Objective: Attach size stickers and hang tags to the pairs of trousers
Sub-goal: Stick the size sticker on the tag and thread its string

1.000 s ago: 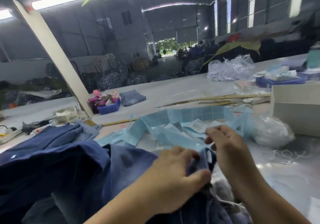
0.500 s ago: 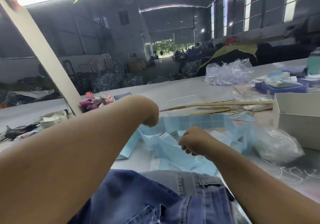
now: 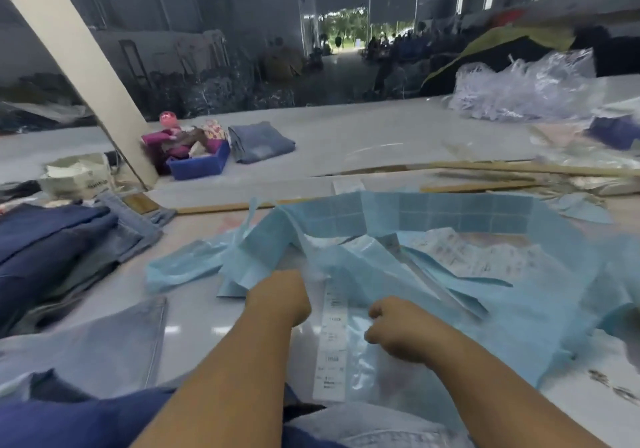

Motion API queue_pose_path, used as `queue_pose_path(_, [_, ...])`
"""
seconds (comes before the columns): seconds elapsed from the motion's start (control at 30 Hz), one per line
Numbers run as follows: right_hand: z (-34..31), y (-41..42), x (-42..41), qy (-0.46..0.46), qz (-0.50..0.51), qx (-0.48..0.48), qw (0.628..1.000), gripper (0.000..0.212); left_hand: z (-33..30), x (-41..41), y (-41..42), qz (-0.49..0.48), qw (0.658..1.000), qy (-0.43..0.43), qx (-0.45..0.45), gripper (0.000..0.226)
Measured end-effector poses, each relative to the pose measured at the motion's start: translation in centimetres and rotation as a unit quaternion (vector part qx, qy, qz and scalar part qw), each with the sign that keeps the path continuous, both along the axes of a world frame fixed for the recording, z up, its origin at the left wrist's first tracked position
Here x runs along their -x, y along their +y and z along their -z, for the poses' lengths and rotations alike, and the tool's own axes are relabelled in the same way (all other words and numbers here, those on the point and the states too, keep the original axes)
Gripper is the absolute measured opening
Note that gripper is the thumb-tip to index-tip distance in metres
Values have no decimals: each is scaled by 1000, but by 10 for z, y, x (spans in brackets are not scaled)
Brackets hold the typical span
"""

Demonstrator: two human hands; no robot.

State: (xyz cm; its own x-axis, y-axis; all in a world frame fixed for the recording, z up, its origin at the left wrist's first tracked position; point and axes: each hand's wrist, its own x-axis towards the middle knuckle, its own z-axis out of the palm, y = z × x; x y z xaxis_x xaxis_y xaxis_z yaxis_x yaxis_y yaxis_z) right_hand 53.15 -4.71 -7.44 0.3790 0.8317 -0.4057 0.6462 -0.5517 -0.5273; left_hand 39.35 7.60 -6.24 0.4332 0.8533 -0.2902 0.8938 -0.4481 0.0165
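A long white strip of printed size stickers is seen lying near the front edge of the worktop, partly on pale blue backing paper, between the two hands. Its long axis runs from the front edge toward the far edge, and its upper end is tucked under the crumpled blue sheets. The left hand is curled at the strip's left side and the right hand is curled just to its right; whether anything is pinched in either grip cannot be told, since the fingertips are hidden.

Light blue denim trousers are spread at the front left, and dark blue folded trousers are stacked toward the left edge.

A sticker could be torn or creased if it were peeled at an angle to the strip. The strip could be dragged along with the loose backing paper, because nothing is seen weighing it down. A sticker could also be picked with the wrong size, the print being blurred.
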Motion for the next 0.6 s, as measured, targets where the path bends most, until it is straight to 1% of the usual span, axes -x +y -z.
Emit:
queue_pose_path(0.07, [5,0,-2,-15,-2,-7,1000,42,9,-1,-1,-6,999,28,38,25])
queue_pose_path(0.13, [7,-1,-2,-15,-6,-15,1000,45,13,-3,-6,-18,996,35,86,39])
queue_pose_path(0.23, [6,-4,-2,-19,-22,-18,999,47,13,-6,-11,-21,992,15,126,49])
queue_pose_path(0.33, [6,-8,1,-31,-73,8,997,71,16,-8,-17,-14,990,12,138,48])
queue_pose_path(0.4, [7,-10,3,-55,-103,27,993,81,18,-9,-18,-2,993,17,113,43])
queue_pose_path(0.47, [9,-10,3,-55,-92,25,994,83,19,-12,-18,8,996,23,86,36])
queue_pose_path(0.53, [9,-9,1,-58,-68,22,996,81,21,-14,-18,18,997,33,72,27])
queue_pose_path(0.6, [9,-9,0,-83,-49,25,995,67,24,-15,-16,17,997,39,68,21])
